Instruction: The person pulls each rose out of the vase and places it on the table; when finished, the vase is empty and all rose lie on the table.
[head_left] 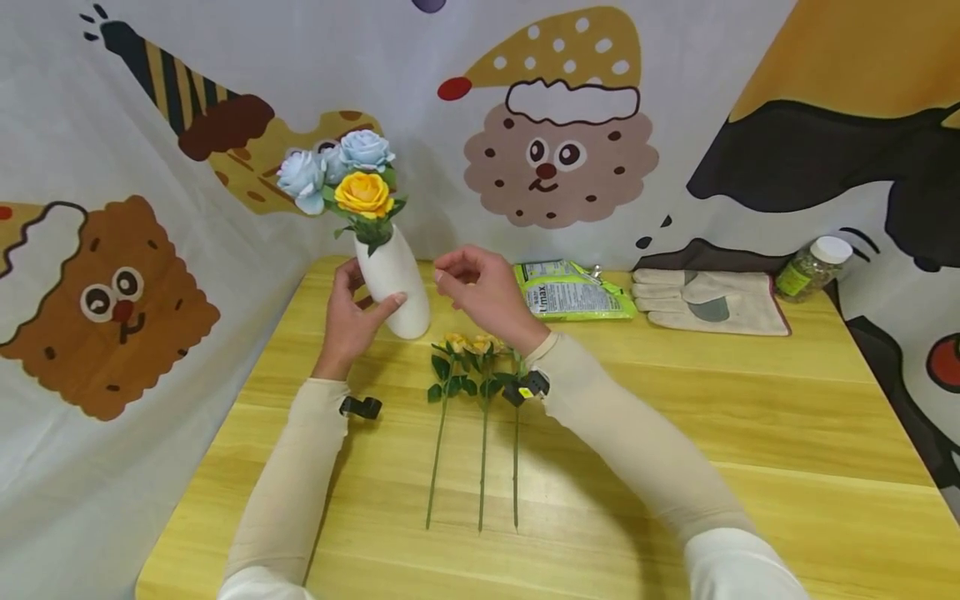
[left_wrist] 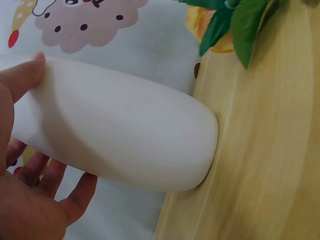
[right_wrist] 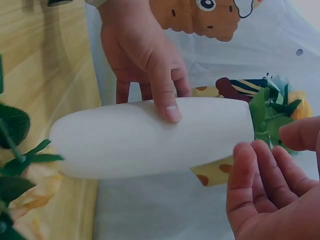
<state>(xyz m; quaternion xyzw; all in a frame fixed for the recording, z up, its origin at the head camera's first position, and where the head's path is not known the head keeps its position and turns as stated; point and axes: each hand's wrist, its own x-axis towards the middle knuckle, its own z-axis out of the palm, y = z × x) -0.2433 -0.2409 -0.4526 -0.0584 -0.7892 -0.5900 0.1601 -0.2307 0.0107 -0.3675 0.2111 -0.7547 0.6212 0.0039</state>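
A white vase (head_left: 393, 283) stands on the table and holds light blue roses (head_left: 365, 151) and a yellow-orange rose (head_left: 363, 195). My left hand (head_left: 355, 319) grips the vase, thumb across its front and fingers round the far side, as the right wrist view also shows. To the right of the vase, my right hand (head_left: 483, 287) hovers with loosely bent fingers and nothing in them. In the right wrist view its fingertips (right_wrist: 244, 150) appear near the vase's mouth. Three yellow artificial roses (head_left: 483, 343) with long green stems lie side by side on the table below that hand.
A green and white packet (head_left: 573, 292) lies at the back of the wooden table (head_left: 615, 517). Right of it are a pale work glove (head_left: 712, 304) and a lidded jar (head_left: 812, 268). A printed cloth (head_left: 420, 125) with cartoon figures hangs behind.
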